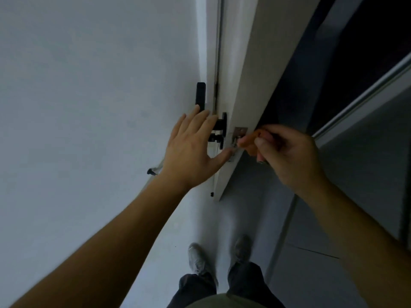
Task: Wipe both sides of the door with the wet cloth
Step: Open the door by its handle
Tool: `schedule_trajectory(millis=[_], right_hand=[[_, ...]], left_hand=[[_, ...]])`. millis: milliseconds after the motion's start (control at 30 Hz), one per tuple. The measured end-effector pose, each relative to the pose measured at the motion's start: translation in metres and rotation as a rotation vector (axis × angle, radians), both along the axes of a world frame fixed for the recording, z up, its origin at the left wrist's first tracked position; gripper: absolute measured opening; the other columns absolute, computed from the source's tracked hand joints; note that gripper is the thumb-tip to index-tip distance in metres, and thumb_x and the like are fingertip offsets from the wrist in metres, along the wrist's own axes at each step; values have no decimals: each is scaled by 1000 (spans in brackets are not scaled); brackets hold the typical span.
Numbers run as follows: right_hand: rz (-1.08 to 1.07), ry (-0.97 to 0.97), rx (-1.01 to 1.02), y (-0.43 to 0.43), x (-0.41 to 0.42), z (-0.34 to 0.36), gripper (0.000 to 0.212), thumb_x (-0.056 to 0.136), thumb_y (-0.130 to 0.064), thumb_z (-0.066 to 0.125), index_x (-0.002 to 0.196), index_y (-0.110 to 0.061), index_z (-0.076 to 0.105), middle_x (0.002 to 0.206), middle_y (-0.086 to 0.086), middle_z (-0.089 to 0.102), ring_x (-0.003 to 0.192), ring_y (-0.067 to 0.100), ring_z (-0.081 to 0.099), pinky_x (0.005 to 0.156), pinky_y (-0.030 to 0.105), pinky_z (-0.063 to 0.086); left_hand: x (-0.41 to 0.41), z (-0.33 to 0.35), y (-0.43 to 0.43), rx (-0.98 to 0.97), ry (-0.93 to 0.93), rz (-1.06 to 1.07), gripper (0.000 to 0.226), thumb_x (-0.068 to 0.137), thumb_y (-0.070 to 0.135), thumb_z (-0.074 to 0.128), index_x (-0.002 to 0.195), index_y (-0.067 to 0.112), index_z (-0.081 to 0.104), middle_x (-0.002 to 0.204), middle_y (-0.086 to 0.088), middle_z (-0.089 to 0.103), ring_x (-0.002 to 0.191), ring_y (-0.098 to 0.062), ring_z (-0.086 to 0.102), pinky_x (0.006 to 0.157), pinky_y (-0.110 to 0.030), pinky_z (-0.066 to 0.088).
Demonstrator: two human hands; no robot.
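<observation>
A white door [246,63] stands ajar, its narrow edge facing me, with a black lever handle [219,125] and a metal latch plate [239,135] on the edge. My left hand [191,150] is open with straight fingers at the handle, its thumb touching the door edge below the latch. My right hand [284,154] is curled round a small orange cloth [250,142] and holds it against the latch plate. Most of the cloth is hidden inside the fist.
A white wall [89,96] fills the left side, with a small black door stop [152,171] low on it. Beyond the door lies a dark room [367,41]. My two feet in pale shoes [198,261] stand on the pale floor below.
</observation>
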State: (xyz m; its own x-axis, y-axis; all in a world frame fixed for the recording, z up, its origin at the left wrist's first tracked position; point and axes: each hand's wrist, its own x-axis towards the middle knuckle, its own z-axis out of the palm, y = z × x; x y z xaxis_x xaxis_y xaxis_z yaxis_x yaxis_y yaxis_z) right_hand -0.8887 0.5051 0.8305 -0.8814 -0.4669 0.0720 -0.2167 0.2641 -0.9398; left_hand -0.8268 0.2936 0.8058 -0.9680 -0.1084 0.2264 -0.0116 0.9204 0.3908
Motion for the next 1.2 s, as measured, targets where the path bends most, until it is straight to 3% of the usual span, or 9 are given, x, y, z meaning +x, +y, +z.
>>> schedule_trajectory(millis=[200,433,567,667,767,833,933,1100,1200], right_hand=[[75,37,25,-58,-5,12,21,95,-17,70,110,-31,65,106,-11,71,103,11,68,80,25,60],[301,95,129,-126,-27,17,23,95,-25,68,111,-32,53,105,-18,61,101,3,62,78,16,54],[483,172,173,-164,-40,17,15,99,-29,61,111,-31,52,101,-17,57,97,0,59,72,3,48],[625,210,198,-196,-48,16,13,100,-31,60,110,-31,52,105,-10,59,97,9,61,71,16,55],[739,339,330,-223,-53,19,31,91,-43,72,109,-29,51,111,-10,48,91,10,56,68,22,48],[776,419,409,-238,-55,21,45,84,-46,78,111,-28,48,117,-7,37,90,12,52,69,23,47],[757,445,379,-258,-59,19,37,89,-39,75,116,-24,54,123,-3,36,95,17,57,76,26,52],[626,573,341,-286,-61,13,26,95,-40,65,114,-23,61,113,-2,65,112,21,57,91,28,28],[594,484,338,-300,-62,11,25,95,-43,65,109,-22,58,106,-2,67,106,21,59,84,30,38]], left_hand=[[30,6,-39,79,51,159,71,89,60,54,147,19,48,155,-10,42,143,-29,38,116,-46,38],[58,15,-71,265,64,379,70,84,57,67,140,17,50,137,-2,53,123,-15,46,95,-8,31],[55,19,-83,412,71,565,66,83,58,70,135,24,49,122,11,55,111,-8,52,93,-19,45],[50,21,-95,586,148,697,53,87,46,73,133,28,53,121,13,58,112,-8,56,98,-31,51],[45,23,-111,695,241,815,42,93,32,72,132,27,59,122,13,64,114,-7,60,99,-38,54],[43,26,-119,765,295,865,39,95,26,71,132,26,61,118,19,66,113,0,61,94,-28,55],[38,26,-128,827,346,886,41,96,20,69,136,24,60,123,19,66,112,6,61,83,-11,51],[34,24,-154,843,368,909,43,97,23,68,139,28,58,129,16,66,120,2,59,89,-16,54],[36,24,-167,842,351,904,46,97,28,68,142,32,55,131,20,63,122,5,56,88,-11,52]])
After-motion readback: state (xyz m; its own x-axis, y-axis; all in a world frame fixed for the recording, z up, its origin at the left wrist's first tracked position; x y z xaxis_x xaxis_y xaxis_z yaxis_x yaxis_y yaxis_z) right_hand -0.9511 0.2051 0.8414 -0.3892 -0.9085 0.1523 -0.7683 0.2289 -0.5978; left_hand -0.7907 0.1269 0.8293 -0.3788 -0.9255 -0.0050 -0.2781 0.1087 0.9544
